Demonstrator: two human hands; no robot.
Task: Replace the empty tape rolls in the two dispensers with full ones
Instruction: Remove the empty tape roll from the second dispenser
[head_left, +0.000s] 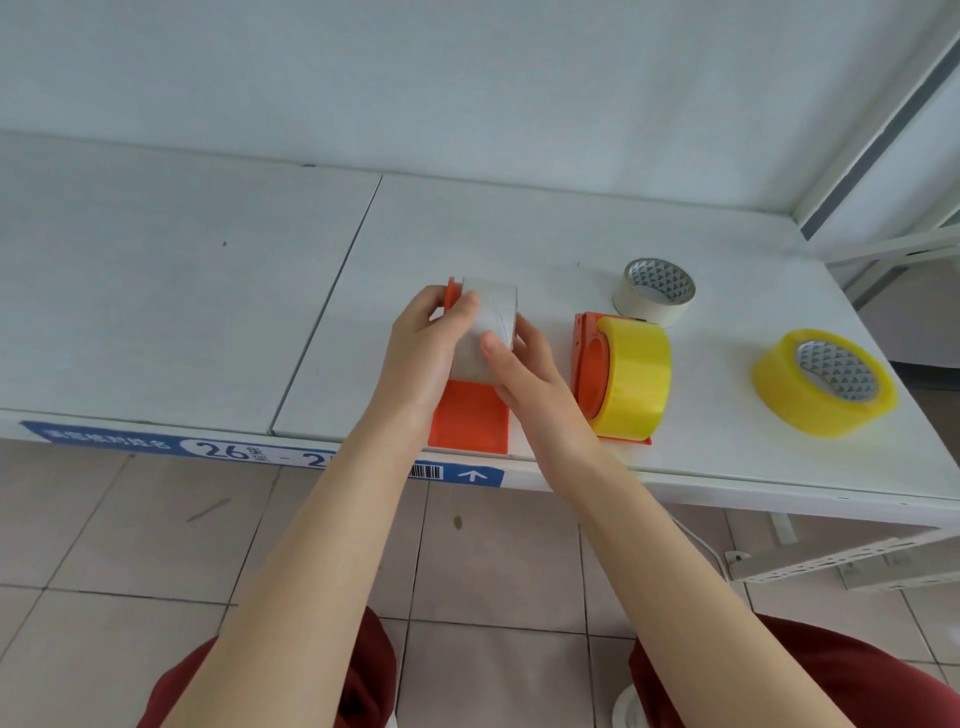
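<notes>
An orange dispenser (470, 421) stands near the table's front edge with an empty grey-white cardboard roll (488, 322) on it. My left hand (426, 353) grips the dispenser's left side and the roll. My right hand (524, 364) holds the roll from the right, thumb on its face. To the right, a second orange dispenser (589, 358) carries a full yellow tape roll (636, 379). Behind it lies another empty white roll (654, 293) flat on the table. A loose full yellow roll (821, 384) lies further right.
The white table (208, 291) is made of two panels with a seam left of the dispensers. A blue label strip (234, 449) runs along its front edge. A white wall stands behind, a metal frame (878, 156) at the right, tiled floor below.
</notes>
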